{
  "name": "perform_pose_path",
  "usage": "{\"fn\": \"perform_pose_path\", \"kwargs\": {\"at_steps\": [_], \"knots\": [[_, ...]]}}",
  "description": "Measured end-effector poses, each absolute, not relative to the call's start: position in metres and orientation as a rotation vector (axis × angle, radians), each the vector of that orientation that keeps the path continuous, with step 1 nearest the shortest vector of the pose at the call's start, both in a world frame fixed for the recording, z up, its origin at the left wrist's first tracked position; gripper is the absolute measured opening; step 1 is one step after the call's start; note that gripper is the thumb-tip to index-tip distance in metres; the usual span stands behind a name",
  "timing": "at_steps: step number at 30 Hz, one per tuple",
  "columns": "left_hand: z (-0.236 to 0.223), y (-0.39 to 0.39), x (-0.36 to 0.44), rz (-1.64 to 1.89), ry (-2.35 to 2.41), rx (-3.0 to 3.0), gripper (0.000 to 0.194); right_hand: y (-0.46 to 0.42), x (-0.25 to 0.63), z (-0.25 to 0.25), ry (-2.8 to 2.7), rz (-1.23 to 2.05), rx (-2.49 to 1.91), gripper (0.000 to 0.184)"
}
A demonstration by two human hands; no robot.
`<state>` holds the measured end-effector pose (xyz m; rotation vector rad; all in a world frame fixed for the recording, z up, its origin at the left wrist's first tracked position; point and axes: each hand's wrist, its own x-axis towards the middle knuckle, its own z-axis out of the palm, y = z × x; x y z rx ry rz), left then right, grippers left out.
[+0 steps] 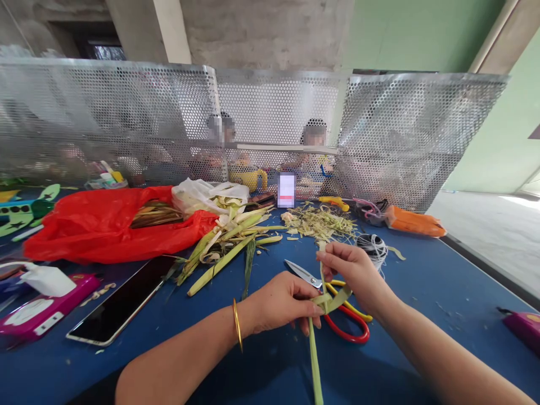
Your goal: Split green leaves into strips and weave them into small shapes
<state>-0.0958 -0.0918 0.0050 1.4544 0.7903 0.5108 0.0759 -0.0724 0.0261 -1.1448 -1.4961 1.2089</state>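
My left hand [289, 301] pinches a green leaf strip [314, 360] where several flat bands cross in a small folded knot. The long tail of the strip hangs down toward the table's near edge. Above and to the right, my right hand [348, 270] grips the upper end of the strip between thumb and fingers, with a loop of the leaf curving between both hands. Just behind the hands lie scissors [346, 326] with red and yellow handles, their blades parted and pointing up-left. My hands hide part of the scissors and of the knot.
Long husk leaves [223, 273] lie left of centre, beside a red plastic bag [105, 236] and a dark-screened tablet [122, 304]. Farther back are shredded scraps [323, 221], a propped phone [286, 190], white cord [373, 247] and an orange packet [415, 222]. A perforated metal screen [270, 101] closes the table's far side.
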Motion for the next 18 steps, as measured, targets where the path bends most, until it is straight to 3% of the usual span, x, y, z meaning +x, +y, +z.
{"fn": "perform_pose_path", "kwargs": {"at_steps": [9,18], "knots": [[0.006,-0.09,-0.094,0.551,0.876,1.372,0.037,-0.075,0.067,0.011,-1.432,1.2,-1.086,0.031],[0.002,-0.095,-0.09,0.623,0.945,1.478,0.031,-0.078,0.063,0.007,-1.312,1.117,-1.074,0.03]]}}
